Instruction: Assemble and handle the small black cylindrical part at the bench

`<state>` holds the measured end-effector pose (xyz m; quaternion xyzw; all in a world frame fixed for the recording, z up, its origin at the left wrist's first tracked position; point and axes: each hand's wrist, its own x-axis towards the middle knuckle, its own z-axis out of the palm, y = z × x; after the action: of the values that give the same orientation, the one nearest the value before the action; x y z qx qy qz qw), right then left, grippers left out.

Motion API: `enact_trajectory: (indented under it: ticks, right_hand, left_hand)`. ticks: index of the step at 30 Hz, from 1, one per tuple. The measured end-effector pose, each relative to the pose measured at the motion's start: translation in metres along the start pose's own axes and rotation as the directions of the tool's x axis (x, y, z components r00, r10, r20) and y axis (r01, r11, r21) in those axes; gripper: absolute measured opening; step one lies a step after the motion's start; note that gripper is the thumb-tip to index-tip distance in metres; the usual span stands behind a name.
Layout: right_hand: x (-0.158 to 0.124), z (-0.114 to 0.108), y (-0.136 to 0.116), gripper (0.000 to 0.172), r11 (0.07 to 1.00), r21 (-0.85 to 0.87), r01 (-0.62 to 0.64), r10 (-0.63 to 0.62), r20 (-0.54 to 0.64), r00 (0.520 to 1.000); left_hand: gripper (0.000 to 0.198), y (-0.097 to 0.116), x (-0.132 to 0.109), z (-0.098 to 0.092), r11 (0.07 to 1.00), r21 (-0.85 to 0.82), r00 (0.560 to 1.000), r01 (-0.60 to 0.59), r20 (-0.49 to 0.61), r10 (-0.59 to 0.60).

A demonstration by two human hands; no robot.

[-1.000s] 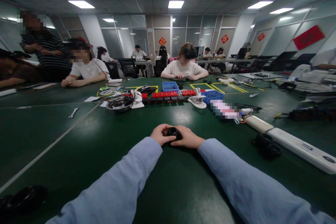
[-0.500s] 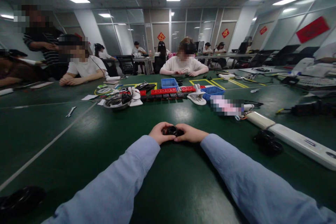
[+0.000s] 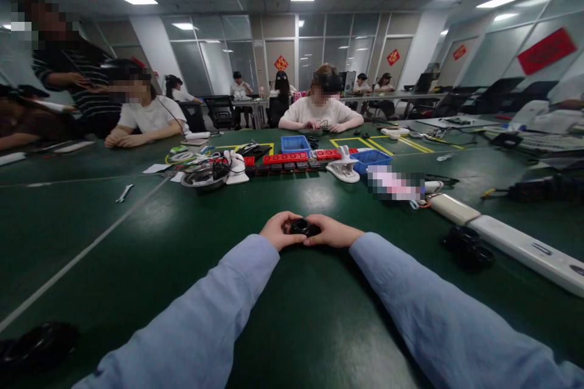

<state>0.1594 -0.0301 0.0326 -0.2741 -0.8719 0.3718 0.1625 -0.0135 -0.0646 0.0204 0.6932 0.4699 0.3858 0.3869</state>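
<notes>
A black part with a round opening (image 3: pixel 300 227) is held low over the green table, in the middle of the head view. My left hand (image 3: pixel 276 233) closes around its left side, and my right hand (image 3: pixel 336 232) grips the right side. Both thumbs meet along the near edge. The fingers behind the part are mostly hidden, and whether it touches the table I cannot tell. Similar-looking black parts lie apart from my hands: one (image 3: pixel 469 247) to the right, another (image 3: pixel 39 345) at the lower left corner.
Across the green table (image 3: pixel 292 328) runs a red and black power strip (image 3: pixel 292 159), between a metal bowl (image 3: pixel 205 175) and blue bins (image 3: pixel 371 161). A long white bar (image 3: pixel 529 249) lies at right, a wrench (image 3: pixel 124 193) at left. Several people sit around; one stands at far left.
My hands keep the same hold on the black part. At the far left, the standing person has shifted slightly to the left.
</notes>
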Motion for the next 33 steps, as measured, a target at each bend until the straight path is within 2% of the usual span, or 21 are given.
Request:
enact_trajectory:
  ticks: [4, 7, 11, 13, 15, 18, 22, 26, 33]
  right_hand:
    - [0.0, 0.002, 0.004, 0.033, 0.999, 0.024, -0.021, 0.021, -0.022, 1.0]
    - [0.002, 0.008, 0.005, 0.035, 0.995, -0.051, -0.085, 0.079, -0.11, 0.991]
    - [0.006, 0.02, -0.001, 0.031, 0.912, -0.289, -0.291, 0.185, -0.345, 0.92]
    - [0.008, 0.026, -0.007, 0.028, 0.846, -0.376, -0.379, 0.209, -0.42, 0.883]
    - [0.008, 0.029, -0.012, 0.031, 0.8, -0.429, -0.419, 0.217, -0.444, 0.87]
    - [0.005, 0.027, -0.014, 0.044, 0.825, -0.453, -0.337, 0.152, -0.396, 0.906]
    - [-0.002, 0.014, -0.007, 0.058, 0.925, -0.374, -0.069, -0.015, -0.219, 0.976]
    - [-0.003, 0.001, -0.001, 0.043, 0.962, -0.266, 0.054, -0.069, -0.047, 0.997]
    - [-0.002, -0.009, -0.001, 0.034, 0.986, -0.135, 0.095, -0.085, 0.077, 0.993]
  left_hand:
    - [0.046, -0.002, -0.001, 0.004, 0.999, 0.04, 0.999, 0.008, -0.048, -0.006]
    - [0.044, 0.0, -0.004, 0.011, 0.989, 0.143, 0.984, 0.026, -0.18, 0.0]
    - [0.037, 0.007, -0.006, 0.018, 0.942, 0.33, 0.92, 0.056, -0.384, 0.08]
    - [0.035, 0.007, -0.006, 0.019, 0.934, 0.352, 0.904, 0.066, -0.417, 0.093]
    - [0.036, 0.005, -0.004, 0.016, 0.952, 0.302, 0.917, 0.049, -0.392, 0.077]
    - [0.039, -0.002, -0.002, 0.01, 0.989, 0.151, 0.958, 0.003, -0.283, 0.04]
    - [0.043, -0.007, -0.002, 0.005, 0.999, 0.034, 0.994, -0.023, -0.106, 0.026]
    - [0.045, -0.006, -0.002, 0.004, 1.0, -0.015, 1.0, -0.021, -0.023, 0.02]
    - [0.047, -0.002, -0.002, 0.004, 1.0, -0.012, 1.0, 0.0, 0.011, 0.0]
